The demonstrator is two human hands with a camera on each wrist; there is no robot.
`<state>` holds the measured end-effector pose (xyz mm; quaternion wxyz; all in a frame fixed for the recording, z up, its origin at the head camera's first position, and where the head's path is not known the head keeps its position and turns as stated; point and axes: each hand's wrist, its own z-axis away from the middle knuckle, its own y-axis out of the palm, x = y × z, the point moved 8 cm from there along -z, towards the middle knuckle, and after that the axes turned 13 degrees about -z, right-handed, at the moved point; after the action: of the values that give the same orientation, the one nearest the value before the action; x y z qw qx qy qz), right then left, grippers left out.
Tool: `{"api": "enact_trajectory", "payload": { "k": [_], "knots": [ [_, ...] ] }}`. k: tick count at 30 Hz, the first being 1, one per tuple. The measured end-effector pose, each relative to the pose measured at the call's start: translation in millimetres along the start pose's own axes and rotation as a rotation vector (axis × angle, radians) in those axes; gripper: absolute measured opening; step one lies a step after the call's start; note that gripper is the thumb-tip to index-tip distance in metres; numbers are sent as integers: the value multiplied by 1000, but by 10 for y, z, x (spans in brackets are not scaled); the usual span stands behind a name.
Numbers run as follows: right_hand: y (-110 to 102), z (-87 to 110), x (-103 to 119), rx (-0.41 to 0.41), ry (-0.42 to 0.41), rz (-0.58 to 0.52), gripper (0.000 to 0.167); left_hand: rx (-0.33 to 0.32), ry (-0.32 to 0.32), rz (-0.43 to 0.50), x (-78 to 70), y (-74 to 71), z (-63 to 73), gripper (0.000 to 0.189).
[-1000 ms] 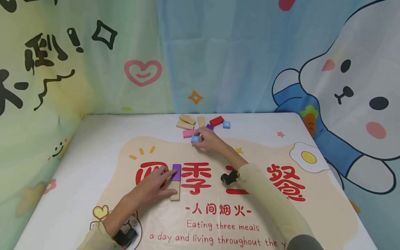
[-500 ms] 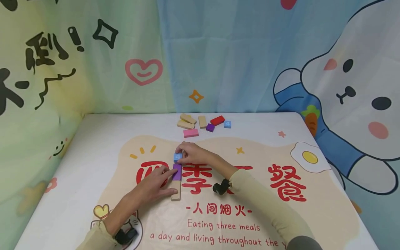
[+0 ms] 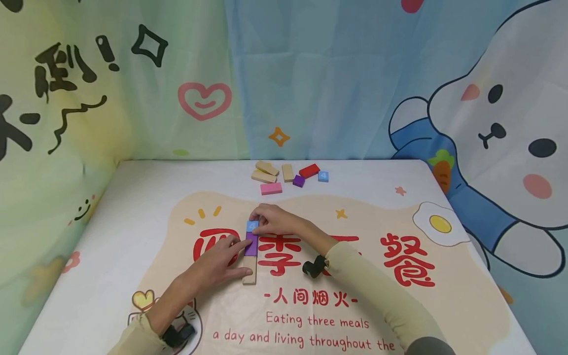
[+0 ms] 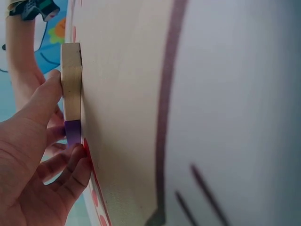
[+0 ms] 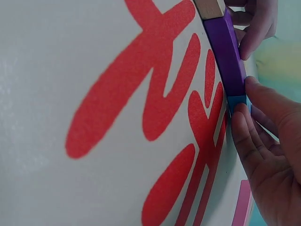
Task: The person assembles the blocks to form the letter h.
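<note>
Three wooden blocks lie end to end in a row on the table: a natural wood block nearest, a purple block, then a small blue block marked 4. My right hand pinches the blue block between thumb and fingers against the purple block's far end. In the right wrist view the blue block is partly hidden by the fingers. My left hand lies along the row's left side. Its index finger touches the purple block and its thumb touches the natural wood block.
At the table's back lie loose blocks: several natural wood ones, a pink block, a small purple block, a red block and a blue block. A printed curtain hangs behind the table.
My right hand has brought the blue block from the back group toward me and left, then slid it down against the purple block. My left hand has stayed in place.
</note>
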<state>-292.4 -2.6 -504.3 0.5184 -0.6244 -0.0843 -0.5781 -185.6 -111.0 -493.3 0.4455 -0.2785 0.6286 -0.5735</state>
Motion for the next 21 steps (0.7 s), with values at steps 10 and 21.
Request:
{"api": "enact_trajectory", "payload": {
  "k": [10, 21],
  "knots": [
    [15, 19, -5, 8, 9, -39, 35, 10, -14, 7, 9, 13, -12, 79],
    [18, 37, -13, -5, -7, -65, 33, 75, -62, 69, 57, 40, -45, 91]
  ]
}}
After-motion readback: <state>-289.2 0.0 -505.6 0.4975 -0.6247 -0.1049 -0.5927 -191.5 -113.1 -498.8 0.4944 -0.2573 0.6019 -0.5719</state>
